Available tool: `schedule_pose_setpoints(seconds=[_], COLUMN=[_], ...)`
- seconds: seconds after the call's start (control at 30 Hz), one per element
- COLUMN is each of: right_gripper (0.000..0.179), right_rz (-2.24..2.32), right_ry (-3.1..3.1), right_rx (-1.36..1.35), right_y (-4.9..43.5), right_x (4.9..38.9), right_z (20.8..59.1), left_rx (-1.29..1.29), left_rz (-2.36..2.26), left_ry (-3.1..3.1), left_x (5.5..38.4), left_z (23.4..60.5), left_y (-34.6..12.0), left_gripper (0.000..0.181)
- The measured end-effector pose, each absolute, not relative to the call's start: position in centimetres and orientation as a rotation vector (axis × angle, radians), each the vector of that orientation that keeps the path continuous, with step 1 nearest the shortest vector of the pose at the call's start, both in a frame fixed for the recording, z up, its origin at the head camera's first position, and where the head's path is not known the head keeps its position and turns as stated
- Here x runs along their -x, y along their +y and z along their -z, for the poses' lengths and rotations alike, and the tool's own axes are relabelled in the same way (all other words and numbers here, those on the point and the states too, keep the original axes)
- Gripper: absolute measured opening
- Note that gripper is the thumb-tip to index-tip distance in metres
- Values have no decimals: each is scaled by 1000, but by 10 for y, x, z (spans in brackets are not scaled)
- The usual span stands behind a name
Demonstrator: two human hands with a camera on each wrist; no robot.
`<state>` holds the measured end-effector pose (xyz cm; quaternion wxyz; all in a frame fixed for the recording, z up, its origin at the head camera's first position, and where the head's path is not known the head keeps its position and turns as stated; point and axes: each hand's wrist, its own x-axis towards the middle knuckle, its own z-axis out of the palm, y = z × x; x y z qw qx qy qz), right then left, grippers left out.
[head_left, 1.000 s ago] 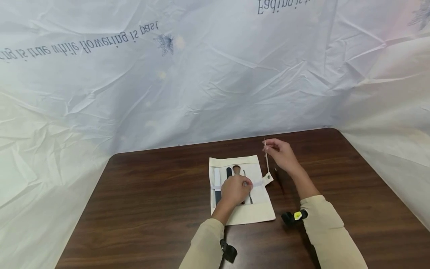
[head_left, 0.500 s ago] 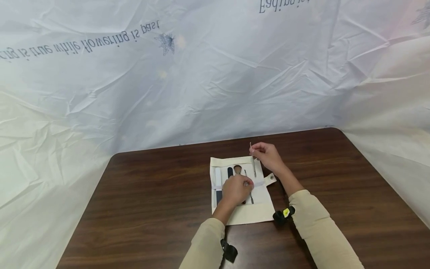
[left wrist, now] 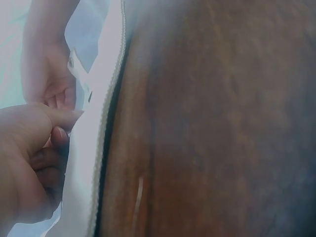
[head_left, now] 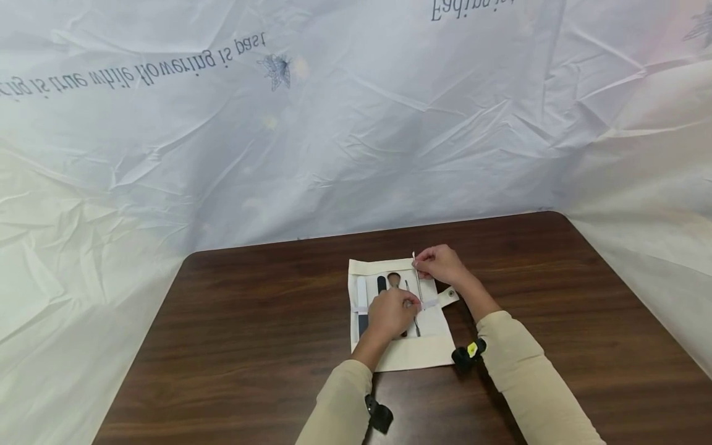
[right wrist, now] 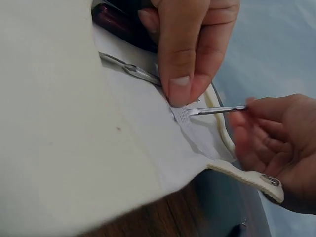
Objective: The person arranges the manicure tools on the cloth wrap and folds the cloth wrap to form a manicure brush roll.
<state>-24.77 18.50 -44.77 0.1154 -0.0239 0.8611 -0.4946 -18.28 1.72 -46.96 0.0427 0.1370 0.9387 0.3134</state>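
A cream cloth tool pouch (head_left: 411,358) lies unfolded on the table, with a white elastic band (right wrist: 183,117) across its inside. My left hand (head_left: 392,313) rests over the pouch, thumb and finger pinching the band. At its upper right, my right hand (head_left: 442,264) pinches a slim silver metal tool (right wrist: 212,110) near its far end; the tool's other end passes under the band. A second slim metal tool (right wrist: 140,72) lies beside it in the pouch. Left of that are a round-ended brownish tool (head_left: 394,280), a black-ended one (head_left: 381,283) and a white strip (head_left: 361,290).
A snap tab (head_left: 448,296) sticks out from the pouch's right side. The dark brown wooden table (head_left: 250,327) extends all around, and a white printed sheet (head_left: 356,136) hangs behind its back edge.
My right hand has moved left from beyond the pouch's right edge, then slightly down, bringing the metal tool's lower end to the elastic band. My left hand has stayed in place.
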Motion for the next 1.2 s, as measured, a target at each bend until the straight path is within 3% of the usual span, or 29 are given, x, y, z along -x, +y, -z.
schedule_pose_setpoints(seconds=[0.7, 0.97, 1.2], right_gripper=[26, 30, 37], right_rz=[1053, 1167, 842], right_ry=[2520, 2724, 2736], right_rx=[58, 44, -82], right_y=[187, 221, 249], right_x=[235, 228, 214], right_z=[443, 432, 418], left_rx=[-403, -392, -390], left_rz=[-925, -921, -922], left_ry=[2883, 2902, 2887], left_x=[182, 180, 178], left_z=[468, 469, 467], left_y=[19, 18, 18], left_gripper=[11, 9, 9])
